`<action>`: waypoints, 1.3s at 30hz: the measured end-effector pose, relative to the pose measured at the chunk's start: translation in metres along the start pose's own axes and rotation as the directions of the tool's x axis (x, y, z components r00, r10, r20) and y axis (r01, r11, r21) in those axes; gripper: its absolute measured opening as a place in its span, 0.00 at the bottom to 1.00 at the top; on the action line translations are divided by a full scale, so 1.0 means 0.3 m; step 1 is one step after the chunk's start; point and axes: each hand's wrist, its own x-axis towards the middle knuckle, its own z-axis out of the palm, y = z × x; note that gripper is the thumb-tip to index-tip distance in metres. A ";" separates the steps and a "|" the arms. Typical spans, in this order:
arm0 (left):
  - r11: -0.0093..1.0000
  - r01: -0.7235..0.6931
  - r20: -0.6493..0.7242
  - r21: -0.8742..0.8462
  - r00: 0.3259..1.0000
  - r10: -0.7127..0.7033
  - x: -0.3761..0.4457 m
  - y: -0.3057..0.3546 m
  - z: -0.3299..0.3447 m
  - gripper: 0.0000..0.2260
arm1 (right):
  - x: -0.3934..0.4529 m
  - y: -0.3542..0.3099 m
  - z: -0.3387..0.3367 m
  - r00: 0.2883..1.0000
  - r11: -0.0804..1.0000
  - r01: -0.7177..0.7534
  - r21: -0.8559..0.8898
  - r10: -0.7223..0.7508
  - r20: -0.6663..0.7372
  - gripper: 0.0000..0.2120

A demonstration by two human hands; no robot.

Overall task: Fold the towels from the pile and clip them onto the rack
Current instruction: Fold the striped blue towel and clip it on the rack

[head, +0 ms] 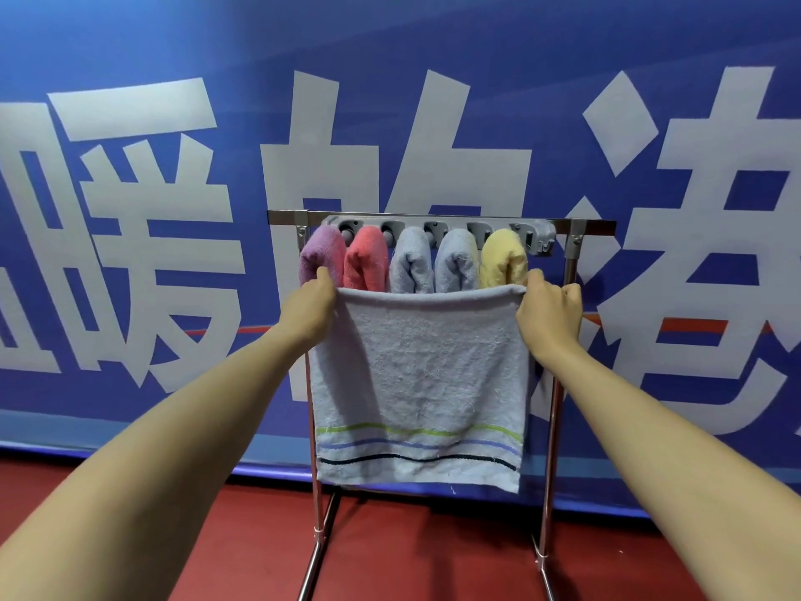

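Note:
A grey towel (pixel 418 383) with green, blue and dark stripes near its lower edge hangs spread out in front of the metal rack (pixel 559 383). My left hand (pixel 310 303) pinches its top left corner and my right hand (pixel 548 310) grips its top right corner. Behind the towel's top edge, several folded towels hang from the grey clip bar (pixel 542 238): a purple towel (pixel 320 253), a pink towel (pixel 367 260), two grey ones, and a yellow towel (pixel 505 255) at the right end.
The rack stands on a red floor (pixel 433 553) close to a blue banner wall (pixel 173 210) with large white characters. The rack's feet reach toward me at the bottom. The towel pile is out of view.

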 end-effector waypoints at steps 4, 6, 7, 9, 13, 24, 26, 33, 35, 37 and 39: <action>0.998 -0.043 -0.015 0.055 0.999 0.044 0.015 -0.011 0.031 0.05 | -0.010 0.001 0.017 0.999 0.994 0.040 -0.106 -0.036 0.037 0.09; 1.000 -0.019 -0.021 0.025 1.000 0.019 0.015 -0.013 0.041 0.05 | -0.017 0.009 0.027 0.998 0.989 0.050 -0.138 -0.043 0.052 0.10; 1.000 -0.006 -0.019 0.023 1.000 0.006 0.014 -0.017 0.048 0.04 | -0.022 0.010 0.032 0.997 0.993 0.039 -0.114 -0.031 0.065 0.10; 0.999 0.007 0.001 0.042 1.000 -0.007 0.006 -0.025 0.061 0.02 | -0.032 0.003 0.043 0.995 0.997 -0.049 0.054 0.044 0.095 0.11; 0.991 -0.009 0.061 0.130 0.998 0.001 -0.011 -0.039 0.071 0.08 | -0.038 -0.022 0.071 0.976 0.905 -0.192 0.379 0.136 0.170 0.10; 0.978 -0.016 0.061 0.210 0.998 0.003 -0.035 -0.077 0.054 0.05 | -0.055 -0.036 0.052 0.985 0.997 0.030 -0.075 -0.017 0.170 0.07; 0.984 0.006 0.044 0.178 0.999 -0.014 -0.031 -0.078 0.050 0.05 | -0.049 -0.029 0.050 0.988 0.992 0.076 -0.101 -0.062 0.141 0.08; 0.991 0.013 -0.008 0.136 1.000 -0.012 -0.014 -0.074 0.045 0.07 | -0.033 -0.001 0.047 0.975 0.987 0.154 -0.051 -0.144 0.168 0.08; 0.990 0.011 -0.012 0.142 1.000 -0.010 -0.015 -0.066 0.041 0.07 | -0.035 0.001 0.048 0.975 0.988 0.150 -0.025 -0.144 0.169 0.08; 0.987 0.007 -0.009 0.158 1.000 -0.006 -0.017 -0.061 0.039 0.07 | -0.040 0.000 0.050 0.979 0.992 0.128 -0.019 -0.123 0.163 0.14; 0.987 -0.001 -0.012 0.159 1.000 0.003 -0.024 -0.057 0.040 0.05 | -0.047 -0.003 0.047 0.980 0.994 0.109 -0.025 -0.104 0.168 0.21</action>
